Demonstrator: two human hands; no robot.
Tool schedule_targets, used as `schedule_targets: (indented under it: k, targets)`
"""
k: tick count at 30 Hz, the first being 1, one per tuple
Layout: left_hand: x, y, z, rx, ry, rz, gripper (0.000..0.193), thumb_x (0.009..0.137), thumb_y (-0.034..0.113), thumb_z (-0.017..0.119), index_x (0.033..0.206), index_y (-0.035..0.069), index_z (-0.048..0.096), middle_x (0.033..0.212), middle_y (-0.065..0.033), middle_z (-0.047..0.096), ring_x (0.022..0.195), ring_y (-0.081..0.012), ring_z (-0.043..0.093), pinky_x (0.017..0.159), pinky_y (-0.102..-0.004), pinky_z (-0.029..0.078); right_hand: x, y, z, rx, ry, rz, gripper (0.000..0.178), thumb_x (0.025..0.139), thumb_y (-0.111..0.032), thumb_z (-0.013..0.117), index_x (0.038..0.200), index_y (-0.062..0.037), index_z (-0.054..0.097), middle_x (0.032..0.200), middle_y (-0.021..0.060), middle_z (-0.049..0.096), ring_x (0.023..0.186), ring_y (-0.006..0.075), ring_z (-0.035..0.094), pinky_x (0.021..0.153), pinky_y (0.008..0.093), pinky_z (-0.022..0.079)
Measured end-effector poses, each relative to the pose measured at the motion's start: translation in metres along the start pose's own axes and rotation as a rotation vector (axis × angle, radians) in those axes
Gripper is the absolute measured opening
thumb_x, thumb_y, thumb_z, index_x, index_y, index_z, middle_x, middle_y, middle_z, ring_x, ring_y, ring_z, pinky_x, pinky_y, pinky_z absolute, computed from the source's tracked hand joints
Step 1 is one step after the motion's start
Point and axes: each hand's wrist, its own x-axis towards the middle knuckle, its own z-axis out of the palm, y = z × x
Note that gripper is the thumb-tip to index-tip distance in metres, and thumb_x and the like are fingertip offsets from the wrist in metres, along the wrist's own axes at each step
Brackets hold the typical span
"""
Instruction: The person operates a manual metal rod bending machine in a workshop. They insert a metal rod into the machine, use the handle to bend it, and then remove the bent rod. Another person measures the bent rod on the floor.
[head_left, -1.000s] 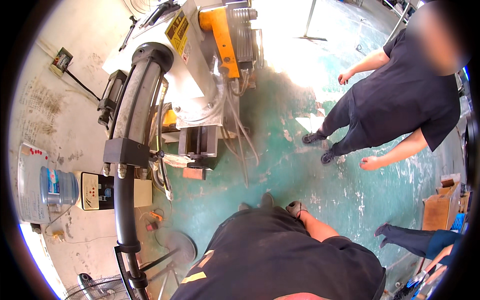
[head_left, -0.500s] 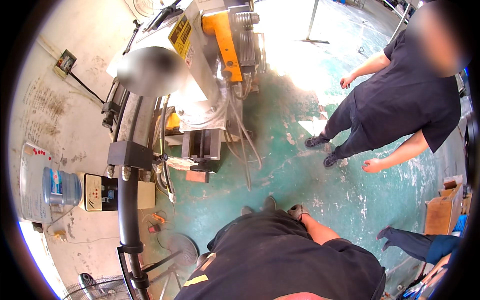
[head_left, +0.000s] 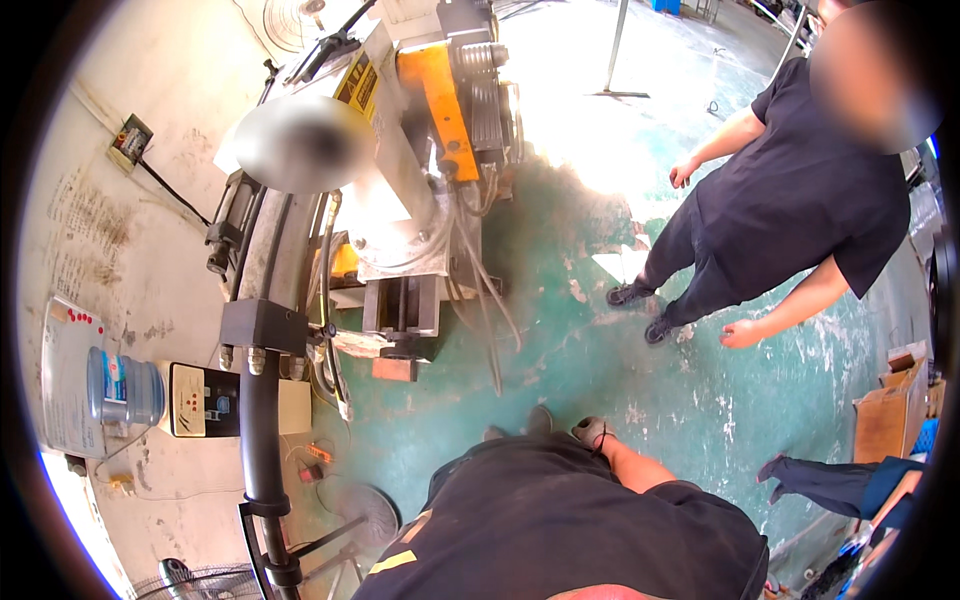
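Past the front of my black shirt (head_left: 590, 520), my right forearm (head_left: 640, 468) reaches down and forward. At its end is my right hand (head_left: 592, 432), which looks covered by a grey-brown glove; its fingers are too small and dark to make out, and no held object is distinguishable. The hand is beside my grey shoes (head_left: 540, 418), seen over the green floor. My left hand is out of sight. Ahead and to the left stands a large pale machine (head_left: 395, 190) with an orange bracket (head_left: 440, 110), hoses and a striped warning label; neither arm touches it.
A co-worker in black (head_left: 775, 200) stands at right with arms hanging. Another person's dark trousers (head_left: 825, 487) show at lower right, below cardboard boxes (head_left: 890, 410). A water dispenser (head_left: 205, 400) and a fan (head_left: 205, 578) are at left; a long black pipe (head_left: 262, 440) runs alongside.
The whole view has shifted slightly, with the machine lower in the picture. My right hand stays beside my shoes, and the co-worker stands much as before.
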Motion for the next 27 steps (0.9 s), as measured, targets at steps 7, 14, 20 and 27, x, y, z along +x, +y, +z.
schedule_targets:
  k: [7,14,20,27]
  targets:
    - [0.007,0.021,0.007,0.048,-0.002,0.047,0.046,0.096,0.047,0.074,0.132,0.019,0.081,0.132,-0.0128,0.08,0.12,-0.0306,0.077,0.099,-0.0433,0.06,-0.001,0.003,-0.001,0.007,-0.038,0.004,0.057,0.087,-0.048,0.076,0.129,-0.0104,0.082,0.13,0.0194,0.079,0.123,0.0364,0.075,0.109,0.0444,0.057]
    - [0.053,0.047,0.028,0.06,-0.008,0.213,0.049,0.097,0.049,0.071,0.132,0.016,0.08,0.134,-0.0139,0.079,0.124,-0.0332,0.075,0.101,-0.0461,0.059,0.008,0.006,0.004,0.004,0.003,-0.003,0.054,0.089,-0.045,0.075,0.131,-0.0108,0.081,0.13,0.0194,0.079,0.123,0.035,0.075,0.109,0.0439,0.056]
    - [0.054,0.064,0.014,0.163,-0.026,0.254,0.043,0.098,0.044,0.071,0.128,0.016,0.081,0.134,-0.0128,0.079,0.125,-0.0323,0.075,0.101,-0.045,0.059,-0.007,0.009,-0.006,0.04,-0.011,0.032,0.054,0.09,-0.045,0.075,0.131,-0.0108,0.081,0.131,0.0192,0.079,0.126,0.0351,0.074,0.11,0.0437,0.056]
    - [0.053,0.087,0.009,0.3,-0.033,0.334,0.036,0.099,0.038,0.07,0.124,0.015,0.083,0.134,-0.0115,0.079,0.125,-0.0313,0.074,0.101,-0.0436,0.06,0.0,0.012,-0.01,0.009,0.006,0.014,0.053,0.091,-0.045,0.075,0.13,-0.0098,0.081,0.13,0.0193,0.079,0.125,0.0356,0.074,0.109,0.0442,0.056]
